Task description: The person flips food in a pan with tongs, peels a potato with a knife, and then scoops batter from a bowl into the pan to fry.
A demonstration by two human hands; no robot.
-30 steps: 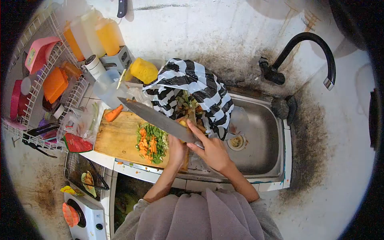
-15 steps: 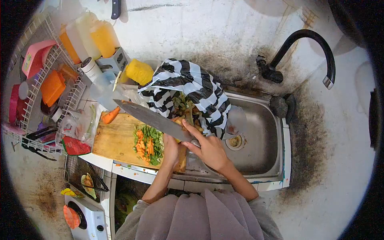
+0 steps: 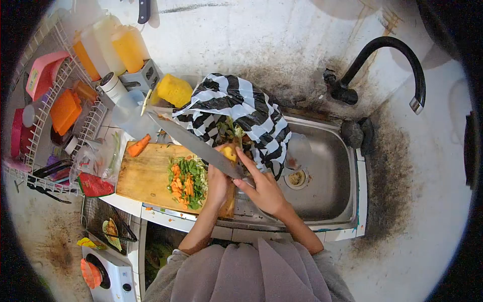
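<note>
My left hand (image 3: 218, 185) is closed around a potato (image 3: 229, 153), whose yellow flesh shows near the fingertips; the blade hides part of it. My right hand (image 3: 266, 192) grips a large kitchen knife (image 3: 193, 143), its handle hidden in the fingers. The broad blade slants up and left across the potato and over the cutting board (image 3: 143, 173). Chopped carrot and green vegetables (image 3: 187, 182) lie in a pile on the board, left of my left hand. Just beyond the hands, a black-and-white striped plastic bag (image 3: 236, 93) gapes with peelings (image 3: 230, 130) inside.
A steel sink (image 3: 327, 166) with a black faucet (image 3: 382, 45) is on the right. One carrot piece (image 3: 139, 145) rests at the board's far left corner. Behind stand a clear jug (image 3: 130, 113) and bottles (image 3: 128, 48). At left are a dish rack (image 3: 65, 80) and a stove (image 3: 113, 274).
The knife handle and right hand have shifted slightly, and more of the potato's yellow flesh now shows above the blade. The left hand stays nearly in place.
</note>
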